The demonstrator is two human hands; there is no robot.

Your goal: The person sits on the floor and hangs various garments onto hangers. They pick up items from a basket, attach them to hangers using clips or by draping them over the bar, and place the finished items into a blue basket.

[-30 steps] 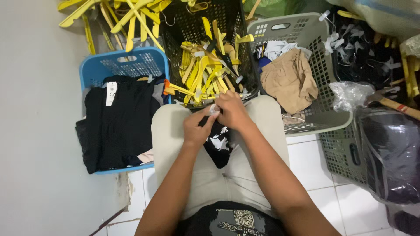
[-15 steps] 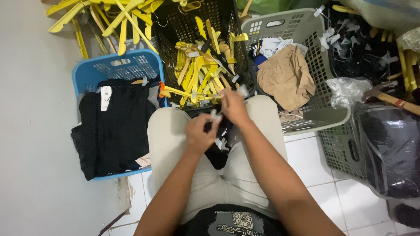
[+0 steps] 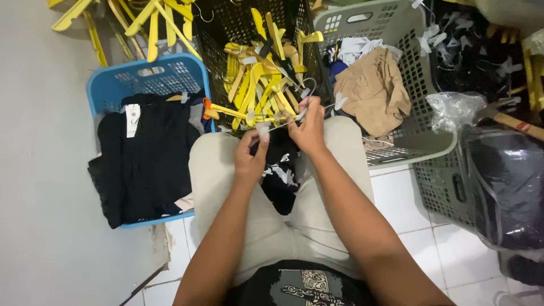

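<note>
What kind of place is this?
Probably a back room of a garment workshop or clothing store. A black mesh basket holds yellow plastic clip hangers, a blue plastic laundry basket holds tagged black folded garments, and the floor is white tile.

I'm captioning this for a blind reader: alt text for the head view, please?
Seated person's left hand and right hand hold a clip hanger with a black patterned garment over their lap, facing a black basket of yellow hangers.

White tiled floor (image 3: 408, 215), blue basket (image 3: 113, 93), grey basket (image 3: 419, 136)
</note>
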